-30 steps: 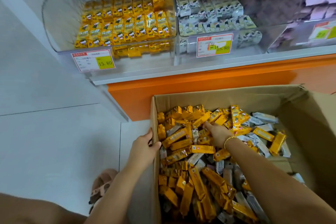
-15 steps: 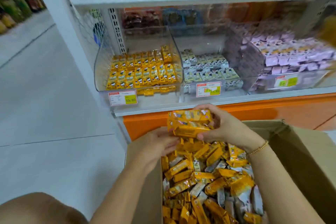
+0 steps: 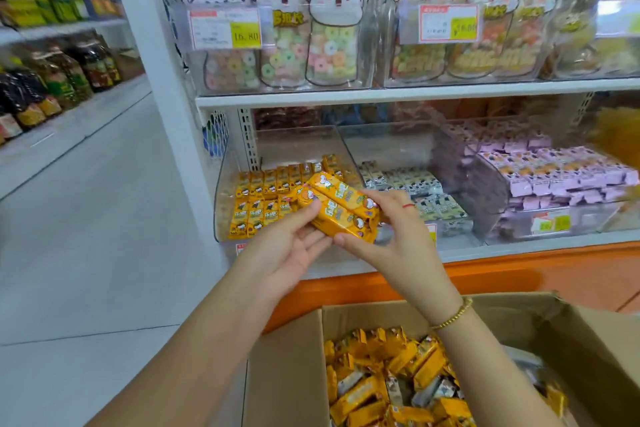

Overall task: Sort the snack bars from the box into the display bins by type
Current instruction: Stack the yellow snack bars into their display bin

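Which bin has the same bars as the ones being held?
The left bin: its bars are yellow, like the held bars. The middle bin has white ones and the right bin has purple ones.

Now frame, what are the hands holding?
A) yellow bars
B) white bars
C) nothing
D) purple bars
A: the left hand and right hand together hold a small stack of yellow bars, up in front of the yellow bin.
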Demonstrator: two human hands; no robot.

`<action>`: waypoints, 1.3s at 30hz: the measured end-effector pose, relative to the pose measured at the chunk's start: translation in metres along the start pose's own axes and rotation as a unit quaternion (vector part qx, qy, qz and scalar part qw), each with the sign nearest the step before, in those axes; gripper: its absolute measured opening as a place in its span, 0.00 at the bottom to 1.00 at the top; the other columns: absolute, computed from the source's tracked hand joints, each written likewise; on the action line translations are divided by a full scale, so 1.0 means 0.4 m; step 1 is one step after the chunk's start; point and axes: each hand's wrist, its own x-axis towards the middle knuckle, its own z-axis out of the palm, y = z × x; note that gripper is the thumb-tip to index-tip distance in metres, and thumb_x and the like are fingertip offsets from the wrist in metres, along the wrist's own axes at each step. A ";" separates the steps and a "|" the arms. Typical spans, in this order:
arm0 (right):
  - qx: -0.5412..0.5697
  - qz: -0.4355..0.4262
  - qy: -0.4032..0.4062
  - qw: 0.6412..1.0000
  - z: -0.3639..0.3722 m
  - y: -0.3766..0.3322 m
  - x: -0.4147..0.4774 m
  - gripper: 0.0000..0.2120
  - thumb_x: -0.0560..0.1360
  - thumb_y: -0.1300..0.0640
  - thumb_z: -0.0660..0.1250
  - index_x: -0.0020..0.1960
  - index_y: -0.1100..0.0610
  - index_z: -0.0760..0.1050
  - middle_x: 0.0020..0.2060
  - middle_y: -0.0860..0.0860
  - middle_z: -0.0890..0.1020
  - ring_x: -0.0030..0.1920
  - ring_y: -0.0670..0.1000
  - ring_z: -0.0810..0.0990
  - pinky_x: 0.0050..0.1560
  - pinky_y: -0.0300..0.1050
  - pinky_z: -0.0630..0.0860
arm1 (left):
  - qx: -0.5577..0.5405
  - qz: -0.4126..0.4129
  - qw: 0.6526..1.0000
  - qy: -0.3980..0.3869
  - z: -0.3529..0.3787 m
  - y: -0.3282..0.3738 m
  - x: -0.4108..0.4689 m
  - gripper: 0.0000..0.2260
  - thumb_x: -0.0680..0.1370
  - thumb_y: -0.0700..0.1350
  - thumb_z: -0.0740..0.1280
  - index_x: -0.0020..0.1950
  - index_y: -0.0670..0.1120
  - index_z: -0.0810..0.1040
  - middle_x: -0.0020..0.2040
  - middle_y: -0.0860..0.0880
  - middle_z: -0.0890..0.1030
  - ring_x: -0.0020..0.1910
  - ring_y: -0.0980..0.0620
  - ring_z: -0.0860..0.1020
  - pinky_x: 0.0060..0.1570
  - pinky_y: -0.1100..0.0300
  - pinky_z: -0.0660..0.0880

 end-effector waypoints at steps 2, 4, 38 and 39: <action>-0.099 -0.009 -0.024 0.995 0.017 -0.007 0.022 0.34 0.70 0.45 0.73 0.72 0.51 0.66 0.59 0.47 0.71 0.62 0.48 0.69 0.63 0.44 0.68 | -0.001 0.015 1.000 -0.005 -0.016 0.012 0.026 0.05 0.76 0.38 0.64 0.50 0.41 0.78 0.42 0.43 0.85 0.39 0.50 0.84 0.41 0.56 0.81; -0.209 -0.008 -0.043 0.977 0.045 -0.016 0.036 0.37 0.73 0.43 0.68 0.76 0.55 0.58 0.64 0.51 0.70 0.65 0.51 0.64 0.66 0.43 0.64 | 0.011 0.031 0.999 -0.014 -0.034 0.020 0.045 0.07 0.74 0.38 0.66 0.51 0.41 0.78 0.44 0.44 0.85 0.42 0.50 0.84 0.43 0.56 0.81; -0.142 -0.106 0.083 0.981 0.160 0.066 0.129 0.13 0.75 0.50 0.65 0.36 0.55 0.68 0.31 0.45 0.67 0.33 0.47 0.67 0.34 0.43 0.63 | 0.685 0.315 0.654 -0.069 -0.208 -0.067 0.072 0.03 0.75 0.51 0.65 0.42 0.55 0.76 0.40 0.60 0.77 0.43 0.62 0.76 0.44 0.63 0.72; -0.153 -0.126 0.058 0.979 0.146 0.100 0.079 0.13 0.75 0.49 0.64 0.35 0.54 0.67 0.31 0.45 0.67 0.32 0.47 0.67 0.33 0.42 0.62 | 0.708 0.286 0.640 -0.084 -0.217 -0.104 0.074 0.02 0.75 0.50 0.66 0.43 0.54 0.75 0.41 0.58 0.78 0.43 0.59 0.76 0.44 0.61 0.73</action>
